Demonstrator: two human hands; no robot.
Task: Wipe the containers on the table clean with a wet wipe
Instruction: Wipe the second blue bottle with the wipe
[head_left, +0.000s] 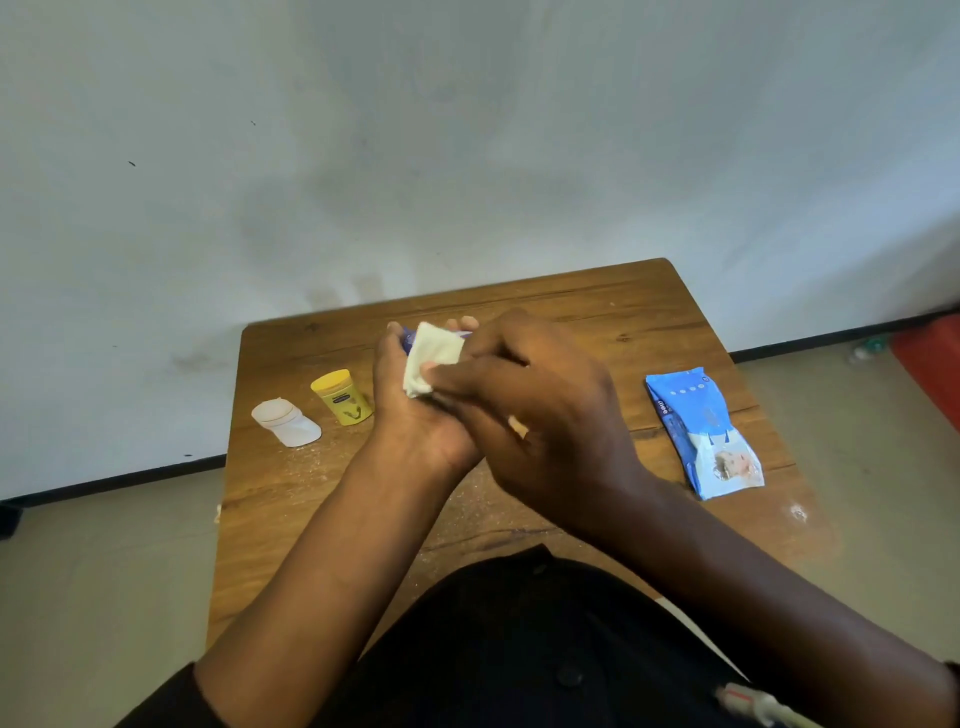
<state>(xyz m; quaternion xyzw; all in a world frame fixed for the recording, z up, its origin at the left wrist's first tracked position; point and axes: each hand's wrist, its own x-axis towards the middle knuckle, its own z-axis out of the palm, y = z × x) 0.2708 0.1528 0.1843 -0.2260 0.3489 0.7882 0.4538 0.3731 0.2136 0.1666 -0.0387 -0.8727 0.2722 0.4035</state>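
Left hand (415, 410) is cupped round a small blue-and-white container (411, 338), mostly hidden w/ only its far end showing past the fingers. Right hand (540, 410) pinches a folded white wet wipe (428, 364) and presses it onto the container's near side, both held above the table.

Probably mid-wipe on this one. To do it well: keep left grip firm, turn the container bit by bit so the wipe meets every side incl. cap and base, refold to a fresh face when soiled.

Still standing at left, likely next: yellow-lidded yellow plastic jar (343, 397), upright, and just beside it a white plastic tub w/ rounded lid (284, 420).

Brown wooden table (597, 312) has pale powdery specks near the front. Blue soft pack of wipes (704, 434) lies flat at right, well apart. Behind: pale grey wall, dark skirting, beige floor.
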